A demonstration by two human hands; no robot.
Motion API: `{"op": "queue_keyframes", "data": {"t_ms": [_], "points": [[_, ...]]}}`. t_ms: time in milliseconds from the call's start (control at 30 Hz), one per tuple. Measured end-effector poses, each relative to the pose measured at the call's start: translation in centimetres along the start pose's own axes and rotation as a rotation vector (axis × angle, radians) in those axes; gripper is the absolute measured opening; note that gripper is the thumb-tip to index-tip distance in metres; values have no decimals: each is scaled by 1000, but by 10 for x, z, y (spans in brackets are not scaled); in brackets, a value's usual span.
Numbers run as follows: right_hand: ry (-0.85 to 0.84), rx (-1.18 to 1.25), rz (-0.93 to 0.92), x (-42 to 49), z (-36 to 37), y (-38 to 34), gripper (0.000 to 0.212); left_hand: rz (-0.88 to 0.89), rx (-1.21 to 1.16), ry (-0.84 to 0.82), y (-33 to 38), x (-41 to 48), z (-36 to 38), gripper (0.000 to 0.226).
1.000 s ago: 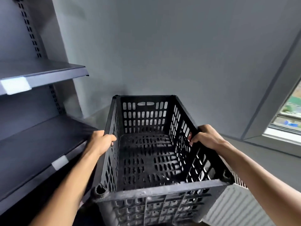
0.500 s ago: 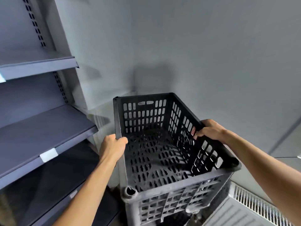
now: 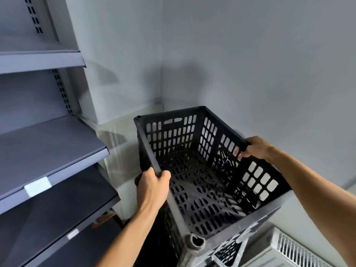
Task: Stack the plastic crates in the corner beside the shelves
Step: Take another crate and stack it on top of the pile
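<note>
Since a second ago the black crate (image 3: 202, 170) has swung rightward and deeper toward the corner, away from the shelves (image 3: 48, 151), and the left hand (image 3: 152, 185) has slid nearer along its rim.

Head view, the only one we've got: the crate sits tilted, open top facing up at us, its far end pointing into the corner where the two grey walls (image 3: 250, 54) meet. Left hand is wrapped tight on the left rim, thumb over the top edge, fingers tucked outside. Right hand (image 3: 252, 149) is clamped on the right rim, fingertips curled over and showing inside against the slotted wall. Both hands closed firmly on the crate, bare forearms reaching in from the bottom of the frame.

Shelves stand to the left, grey, tiered, with a white label tag (image 3: 37, 186) on one front edge. Down at bottom right, a white slatted thing (image 3: 294, 249) peeks in just beside the crate's near corner. Whether the crate rests on something below, I cannot tell; its underside is hidden.
</note>
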State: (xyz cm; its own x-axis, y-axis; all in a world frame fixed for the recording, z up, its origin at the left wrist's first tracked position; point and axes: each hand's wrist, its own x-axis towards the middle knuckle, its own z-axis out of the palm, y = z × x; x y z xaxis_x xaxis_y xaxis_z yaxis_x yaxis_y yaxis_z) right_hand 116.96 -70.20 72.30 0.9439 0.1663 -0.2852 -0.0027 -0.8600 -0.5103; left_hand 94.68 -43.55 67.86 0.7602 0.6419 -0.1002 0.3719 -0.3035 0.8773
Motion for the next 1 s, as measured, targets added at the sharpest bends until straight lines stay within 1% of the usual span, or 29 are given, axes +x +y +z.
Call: {"op": "queue_keyframes", "data": {"t_ms": [67, 233, 267, 333, 367, 400, 467, 567, 633, 733, 833, 900, 1000], "points": [[14, 2, 10, 3, 0, 2, 31, 14, 56, -30, 1, -9, 6, 27], [39, -62, -8, 14, -9, -1, 23, -3, 121, -81, 12, -23, 20, 24], [35, -78, -14, 16, -10, -1, 21, -9, 125, -74, 15, -26, 24, 30], [41, -133, -36, 17, -11, 3, 17, -26, 129, -25, 18, -32, 32, 63], [54, -168, -46, 17, -9, 5, 18, -18, 115, 4, 18, -34, 34, 73], [75, -212, -53, 15, -7, 5, 22, 16, 115, 37, 17, -33, 35, 78], [131, -291, -65, 10, -3, 6, 35, 119, 209, 93, 13, -27, 37, 84], [207, -376, -91, 0, 7, 5, 53, 284, 462, 169, 14, -9, 36, 78], [255, -384, -108, -7, 12, 4, 62, 356, 568, 127, 24, 5, 36, 72], [298, -427, -145, -15, 21, 2, 72, 397, 625, 48, 35, 28, 39, 66], [332, -480, -194, -28, 32, -3, 64, 443, 720, 3, 41, 51, 40, 65], [324, -527, -183, -37, 37, -7, 55, 459, 755, -49, 45, 67, 39, 66], [323, -542, -130, -50, 51, -17, 50, 514, 761, -136, 50, 96, 35, 66]]}}
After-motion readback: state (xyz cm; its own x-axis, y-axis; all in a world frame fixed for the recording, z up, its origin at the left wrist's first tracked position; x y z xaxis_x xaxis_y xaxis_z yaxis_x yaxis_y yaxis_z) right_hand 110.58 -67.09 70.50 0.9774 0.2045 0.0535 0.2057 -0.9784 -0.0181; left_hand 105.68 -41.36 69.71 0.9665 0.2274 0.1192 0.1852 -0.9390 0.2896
